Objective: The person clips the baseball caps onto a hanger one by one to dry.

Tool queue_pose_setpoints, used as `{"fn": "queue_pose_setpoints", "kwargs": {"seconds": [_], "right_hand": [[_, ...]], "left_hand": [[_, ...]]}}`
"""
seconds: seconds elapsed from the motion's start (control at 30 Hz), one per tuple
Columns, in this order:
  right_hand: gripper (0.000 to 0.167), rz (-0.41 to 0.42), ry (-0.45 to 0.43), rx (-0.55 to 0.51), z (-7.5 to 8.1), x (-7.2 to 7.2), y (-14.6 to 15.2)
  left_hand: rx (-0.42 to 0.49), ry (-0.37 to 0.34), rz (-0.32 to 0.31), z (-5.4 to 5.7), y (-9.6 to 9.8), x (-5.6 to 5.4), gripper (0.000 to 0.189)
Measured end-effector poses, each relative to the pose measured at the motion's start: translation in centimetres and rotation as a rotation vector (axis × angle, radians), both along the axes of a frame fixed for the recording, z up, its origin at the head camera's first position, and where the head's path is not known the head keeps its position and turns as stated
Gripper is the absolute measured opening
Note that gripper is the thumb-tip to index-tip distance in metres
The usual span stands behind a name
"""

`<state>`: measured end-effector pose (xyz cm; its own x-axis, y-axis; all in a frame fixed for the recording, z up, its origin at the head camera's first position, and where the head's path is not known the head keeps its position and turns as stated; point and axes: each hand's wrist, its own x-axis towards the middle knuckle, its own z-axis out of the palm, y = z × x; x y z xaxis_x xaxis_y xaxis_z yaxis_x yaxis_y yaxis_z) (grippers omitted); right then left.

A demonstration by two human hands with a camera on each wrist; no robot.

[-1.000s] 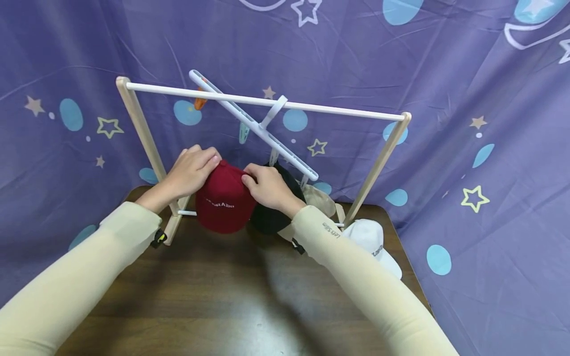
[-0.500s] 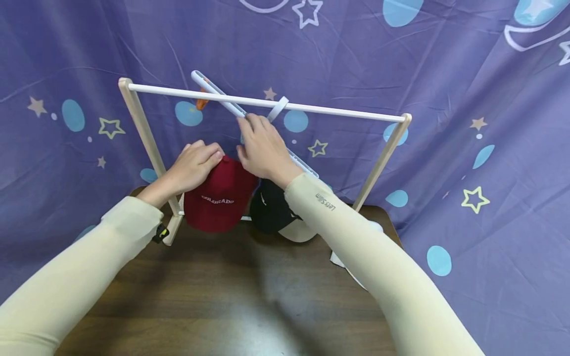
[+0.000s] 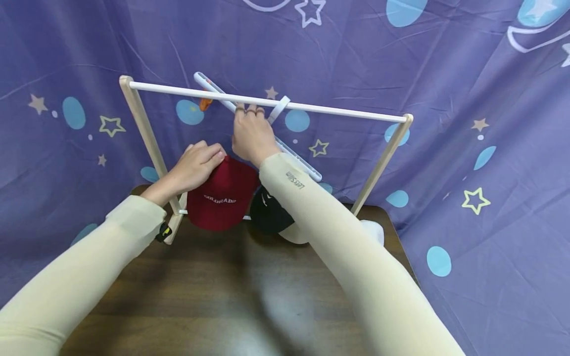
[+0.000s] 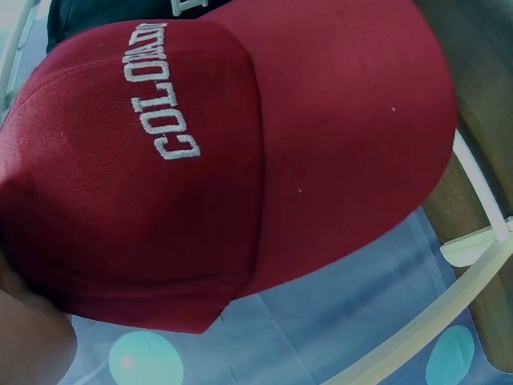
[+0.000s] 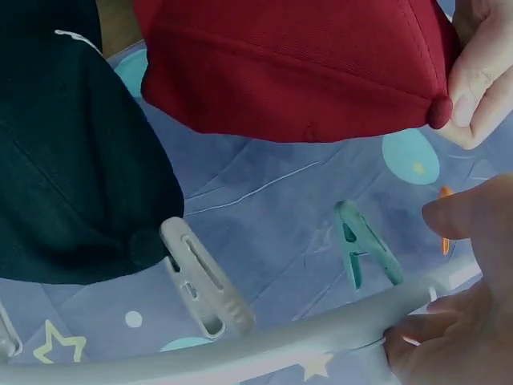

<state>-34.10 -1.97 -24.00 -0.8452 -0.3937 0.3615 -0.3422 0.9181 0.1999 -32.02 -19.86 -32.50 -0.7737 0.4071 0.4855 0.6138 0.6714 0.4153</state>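
Note:
My left hand [image 3: 198,163] pinches a red baseball cap [image 3: 218,198] at its crown, near the top button; white COLORADO lettering shows on its front in the left wrist view. Above and to the right of it, my right hand [image 3: 254,133] grips the pale clothes hanger [image 3: 298,160], fingers curled over its bar and thumb apart. A teal clip [image 5: 369,249] hangs from the bar near that thumb, with nothing in it. Beside the red cap, a black cap [image 5: 72,160] with a beige brim hangs from a grey clip [image 5: 204,277].
The hanger hooks over the white rail [image 3: 178,91] of a wooden stand [image 3: 144,133]. An orange clip [image 3: 206,103] sits near the hanger's far end. Partly behind my right sleeve, a white cap [image 3: 374,230] lies on the brown table [image 3: 187,296]. A purple curtain [image 3: 445,123] hangs behind.
My right hand has let go of the red cap and moved up to the hanger's bar. My left hand keeps hold of the cap, whose lettering now faces forward more fully.

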Motion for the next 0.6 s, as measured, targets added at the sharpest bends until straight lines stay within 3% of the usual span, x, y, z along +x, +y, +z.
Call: {"fn": "queue_pose_setpoints", "kwargs": {"seconds": [0.17, 0.37, 0.6], "right_hand": [[0.064, -0.021, -0.058, -0.03, 0.5, -0.1, 0.4], [0.035, 0.049, -0.18, -0.022, 1.4, -0.1, 0.9], [0.024, 0.113, -0.239, -0.017, 1.8, 0.2, 1.3]], "left_hand": [[0.005, 0.011, -0.02, -0.1, 0.2, -0.3, 0.027], [0.023, -0.009, -0.028, -0.4, 0.3, -0.4, 0.026], [0.047, -0.032, -0.02, -1.1, 0.5, -0.5, 0.026]]}}
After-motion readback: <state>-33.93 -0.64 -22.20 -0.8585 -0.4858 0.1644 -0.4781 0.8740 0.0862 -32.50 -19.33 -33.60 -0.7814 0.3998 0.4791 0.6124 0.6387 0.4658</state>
